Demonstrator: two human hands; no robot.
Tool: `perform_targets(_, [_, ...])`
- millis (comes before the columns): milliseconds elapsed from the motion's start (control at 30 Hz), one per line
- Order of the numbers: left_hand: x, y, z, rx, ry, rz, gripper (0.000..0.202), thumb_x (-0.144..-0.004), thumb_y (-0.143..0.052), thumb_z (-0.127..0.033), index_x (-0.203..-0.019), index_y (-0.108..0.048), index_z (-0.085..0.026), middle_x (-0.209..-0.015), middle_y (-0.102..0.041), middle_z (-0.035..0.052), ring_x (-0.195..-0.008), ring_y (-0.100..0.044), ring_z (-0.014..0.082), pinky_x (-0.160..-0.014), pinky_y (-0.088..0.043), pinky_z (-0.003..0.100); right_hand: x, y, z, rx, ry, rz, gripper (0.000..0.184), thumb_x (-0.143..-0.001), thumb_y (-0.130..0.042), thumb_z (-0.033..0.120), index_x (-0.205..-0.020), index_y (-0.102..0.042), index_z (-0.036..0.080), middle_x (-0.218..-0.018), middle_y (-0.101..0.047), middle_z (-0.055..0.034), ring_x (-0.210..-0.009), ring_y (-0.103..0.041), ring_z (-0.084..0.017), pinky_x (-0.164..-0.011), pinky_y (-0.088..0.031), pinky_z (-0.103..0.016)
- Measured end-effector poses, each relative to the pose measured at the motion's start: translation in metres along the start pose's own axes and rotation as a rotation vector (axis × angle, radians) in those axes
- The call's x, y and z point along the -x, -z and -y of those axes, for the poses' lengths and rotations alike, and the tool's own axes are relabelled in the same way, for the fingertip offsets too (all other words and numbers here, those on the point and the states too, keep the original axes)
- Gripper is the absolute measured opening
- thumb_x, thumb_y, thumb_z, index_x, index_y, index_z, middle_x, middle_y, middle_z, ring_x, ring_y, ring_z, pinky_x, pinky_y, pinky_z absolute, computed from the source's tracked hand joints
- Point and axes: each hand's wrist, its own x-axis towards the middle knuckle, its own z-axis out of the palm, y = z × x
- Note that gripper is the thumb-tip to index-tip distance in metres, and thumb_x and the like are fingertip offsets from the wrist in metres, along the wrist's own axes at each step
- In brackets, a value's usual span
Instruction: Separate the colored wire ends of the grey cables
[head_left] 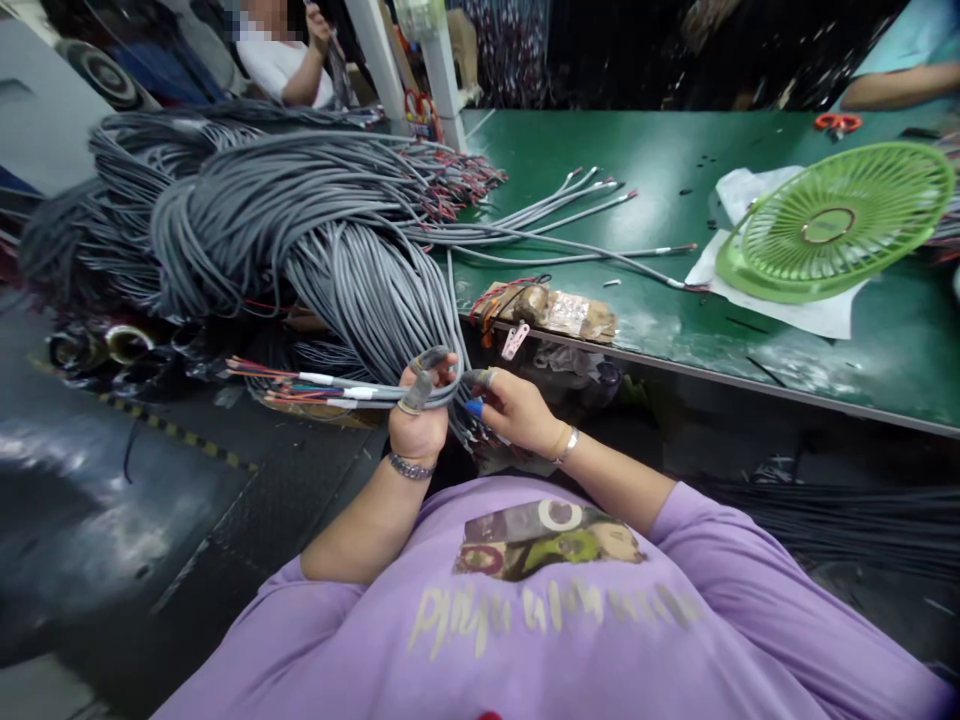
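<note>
My left hand [420,415] is closed around a few grey cables [386,393], whose stripped ends with coloured wires and white sleeves point left. Grey covers sit on some of its fingers. Close beside it, my right hand [517,408] has its fingers bent and pinched at the same cables, with a blue cover on one fingertip. What lies between those fingertips is partly hidden. A large bundle of grey cables [360,270] drapes over the table edge just behind both hands, and more cable ends hang below them.
A green table [660,230] stretches right, bearing a green fan grille [832,225] on white paper, orange-handled scissors [838,122] and a taped wooden block [570,315] at its near edge. Coiled cables [127,220] pile up left. Other people work across the table.
</note>
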Motion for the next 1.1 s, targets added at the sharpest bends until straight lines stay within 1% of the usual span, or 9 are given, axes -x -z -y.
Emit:
perform_targets(133, [0.004, 0.001, 0.0, 0.002, -0.017, 0.018, 0.038, -0.074, -0.071, -0.051, -0.103, -0.072, -0.025, -0.109, -0.073, 0.005, -0.107, -0.066, 0.0199, -0.086, -0.053, 0.029, -0.008, -0.011, 0.002, 0.063, 0.043, 0.029, 0.02, -0.081, -0.058, 0.016, -0.101, -0.059, 0.018, -0.093, -0.06, -0.0064, -0.081, -0.055, -0.019, -0.074, -0.046, -0.03])
perform_targets(233, [0.008, 0.001, 0.002, -0.022, -0.018, 0.032, 0.04, -0.075, -0.072, -0.05, -0.106, -0.071, -0.026, -0.114, -0.071, 0.0052, -0.112, -0.064, 0.0207, -0.093, -0.051, 0.03, -0.011, -0.016, 0.003, 0.046, 0.104, -0.025, 0.023, -0.083, -0.059, 0.018, -0.107, -0.058, 0.018, -0.109, -0.061, -0.0109, -0.099, -0.057, -0.022, -0.085, -0.047, -0.034])
perform_targets(333, [0.012, 0.001, 0.004, -0.062, -0.039, 0.085, 0.045, -0.072, -0.075, -0.05, -0.109, -0.069, -0.026, -0.119, -0.07, 0.0061, -0.118, -0.062, 0.0227, -0.103, -0.047, 0.033, -0.012, -0.02, 0.004, 0.063, 0.187, 0.0, 0.025, -0.087, -0.058, 0.023, -0.111, -0.059, 0.018, -0.12, -0.061, -0.0135, -0.106, -0.057, -0.024, -0.091, -0.047, -0.037])
perform_targets(467, [0.016, 0.004, 0.006, -0.11, -0.064, 0.194, 0.053, -0.069, -0.081, -0.041, -0.117, -0.067, -0.026, -0.126, -0.067, 0.0076, -0.122, -0.059, 0.0248, -0.104, -0.047, 0.034, -0.011, -0.021, 0.001, 0.049, 0.204, 0.007, 0.019, -0.087, -0.055, 0.021, -0.106, -0.06, 0.02, -0.115, -0.065, -0.0125, -0.102, -0.059, -0.024, -0.089, -0.048, -0.038])
perform_targets(567, [0.016, 0.01, 0.006, -0.171, 0.003, 0.291, 0.058, -0.068, -0.082, -0.036, -0.123, -0.065, -0.024, -0.125, -0.067, 0.0098, -0.114, -0.064, 0.0255, -0.097, -0.052, 0.036, -0.008, -0.02, -0.004, 0.012, 0.201, -0.063, 0.013, -0.087, -0.054, 0.022, -0.098, -0.06, 0.02, -0.108, -0.065, -0.0114, -0.099, -0.06, -0.022, -0.086, -0.048, -0.035])
perform_targets(633, [0.016, 0.014, 0.004, -0.239, 0.033, 0.312, 0.059, -0.067, -0.083, -0.036, -0.122, -0.066, -0.023, -0.123, -0.068, 0.0109, -0.11, -0.066, 0.0258, -0.095, -0.053, 0.037, -0.006, -0.018, -0.007, 0.03, 0.197, -0.096, 0.009, -0.088, -0.053, 0.024, -0.092, -0.06, 0.019, -0.1, -0.065, -0.0114, -0.092, -0.059, -0.022, -0.081, -0.049, -0.034])
perform_targets(733, [0.014, 0.02, 0.001, -0.346, 0.034, 0.313, 0.056, -0.065, -0.085, -0.035, -0.117, -0.069, -0.021, -0.119, -0.069, 0.0108, -0.106, -0.066, 0.0251, -0.095, -0.053, 0.036, -0.004, -0.014, -0.009, 0.06, 0.2, -0.084, 0.009, -0.089, -0.052, 0.026, -0.09, -0.059, 0.019, -0.091, -0.063, -0.0099, -0.086, -0.058, -0.022, -0.078, -0.049, -0.034])
perform_targets(933, [0.015, 0.018, -0.01, -0.425, -0.02, 0.238, 0.047, -0.07, -0.081, -0.034, -0.114, -0.071, -0.022, -0.116, -0.071, 0.0078, -0.102, -0.068, 0.0229, -0.096, -0.052, 0.035, -0.003, -0.014, -0.001, -0.035, 0.216, -0.094, 0.016, -0.089, -0.052, 0.025, -0.103, -0.056, 0.02, -0.115, -0.06, -0.0128, -0.104, -0.056, -0.023, -0.09, -0.048, -0.037])
perform_targets(1100, [0.018, 0.015, -0.016, -0.574, -0.138, 0.205, 0.031, -0.076, -0.076, -0.032, -0.106, -0.074, -0.022, -0.114, -0.072, 0.007, -0.105, -0.067, 0.0228, -0.101, -0.049, 0.037, 0.011, -0.009, 0.015, -0.169, 0.124, -0.217, 0.024, -0.086, -0.052, 0.022, -0.11, -0.054, 0.02, -0.101, -0.06, -0.0092, -0.083, -0.057, -0.019, -0.076, -0.05, -0.033])
